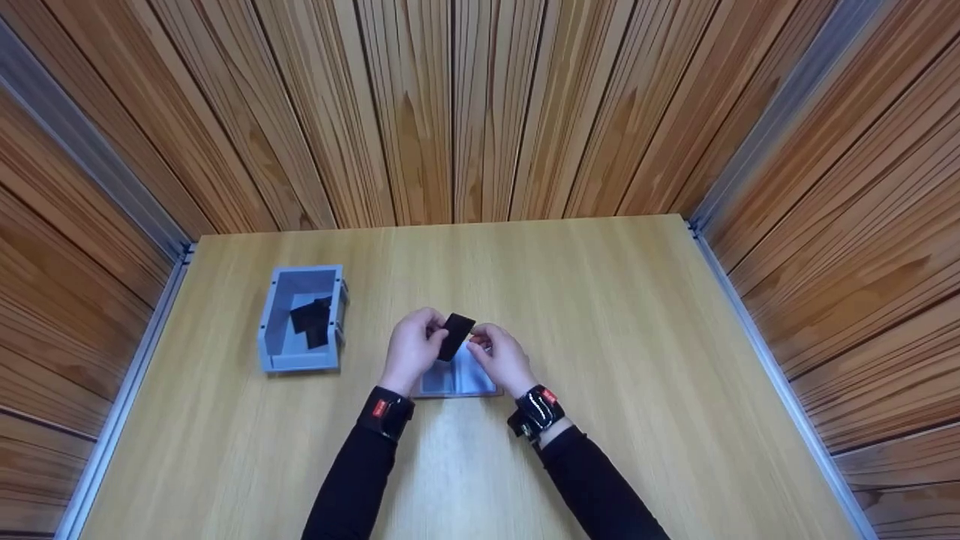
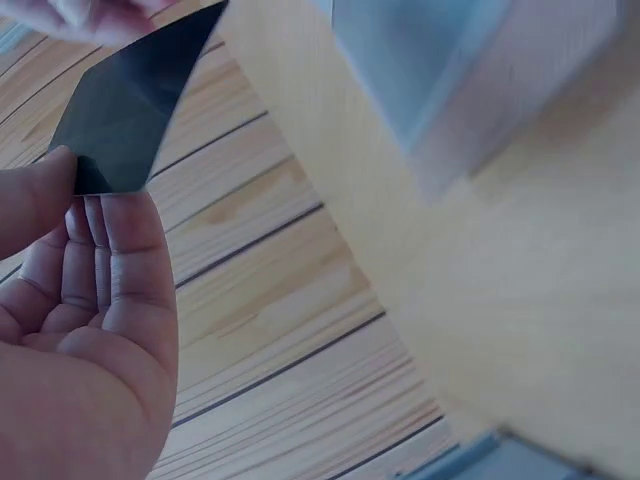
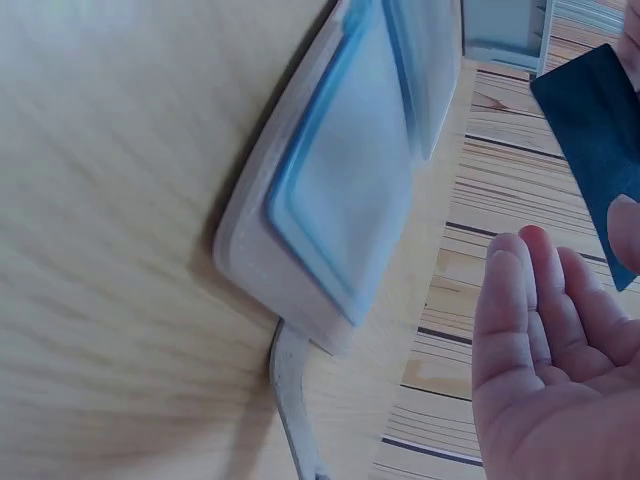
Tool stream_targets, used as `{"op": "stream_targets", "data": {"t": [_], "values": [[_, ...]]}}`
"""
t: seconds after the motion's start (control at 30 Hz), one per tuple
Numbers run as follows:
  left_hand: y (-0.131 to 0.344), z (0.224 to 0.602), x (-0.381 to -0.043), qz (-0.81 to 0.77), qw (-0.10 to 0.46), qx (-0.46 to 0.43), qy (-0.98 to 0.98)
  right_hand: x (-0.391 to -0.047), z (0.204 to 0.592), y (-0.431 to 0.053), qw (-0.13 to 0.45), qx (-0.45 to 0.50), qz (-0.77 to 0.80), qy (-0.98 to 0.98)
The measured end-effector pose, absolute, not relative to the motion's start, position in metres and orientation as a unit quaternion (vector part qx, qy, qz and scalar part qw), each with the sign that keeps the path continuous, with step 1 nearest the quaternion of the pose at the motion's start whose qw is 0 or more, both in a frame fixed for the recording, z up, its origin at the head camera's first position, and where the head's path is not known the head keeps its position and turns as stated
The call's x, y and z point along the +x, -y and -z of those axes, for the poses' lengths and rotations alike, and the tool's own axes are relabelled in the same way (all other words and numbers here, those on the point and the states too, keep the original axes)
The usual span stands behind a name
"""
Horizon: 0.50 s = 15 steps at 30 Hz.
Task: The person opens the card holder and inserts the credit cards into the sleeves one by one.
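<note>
In the head view my left hand (image 1: 412, 349) pinches a thin black card (image 1: 457, 336) by its lower left side, thumb against one face. The left wrist view shows the same card (image 2: 130, 105) tilted above the thumb and fingers. My right hand (image 1: 501, 358) is close by on the card's right, its fingers loosely bent. From the right wrist view, its thumb overlaps the card (image 3: 595, 150); contact cannot be made out. Beneath both hands lies a flat, pale blue, two-panelled item (image 1: 471, 375), like a booklet of clear sleeves, partly covered by the hands.
A grey-blue bin (image 1: 300, 363) at the left of the wooden table holds several black cards (image 1: 315, 321). A curved grey strip (image 3: 290, 400) sticks out from under the panelled item in the right wrist view. Wood-plank walls with metal posts surround the table.
</note>
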<state>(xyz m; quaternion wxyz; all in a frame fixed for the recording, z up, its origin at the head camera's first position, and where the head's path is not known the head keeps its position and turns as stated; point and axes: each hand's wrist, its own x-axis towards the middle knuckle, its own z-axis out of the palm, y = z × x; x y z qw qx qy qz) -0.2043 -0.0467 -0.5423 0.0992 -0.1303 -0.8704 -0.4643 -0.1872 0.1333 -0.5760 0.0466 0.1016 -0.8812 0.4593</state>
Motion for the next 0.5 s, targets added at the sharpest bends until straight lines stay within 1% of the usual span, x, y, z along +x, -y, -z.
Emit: {"op": "stream_targets", "data": {"t": [0.13,0.37,0.5], "values": [[0.042,0.551,-0.2,0.496,0.08,-0.116,0.857,-0.187,0.577,-0.133,0.033,0.085,-0.474,0.876],[0.037,0.562,-0.195,0.514,0.073,-0.095,0.849,-0.186,0.579,-0.134,0.047,0.064,-0.476,0.876],[0.037,0.565,-0.195,0.51,0.062,-0.089,0.853,-0.186,0.581,-0.136,0.044,0.063,-0.496,0.865]]}}
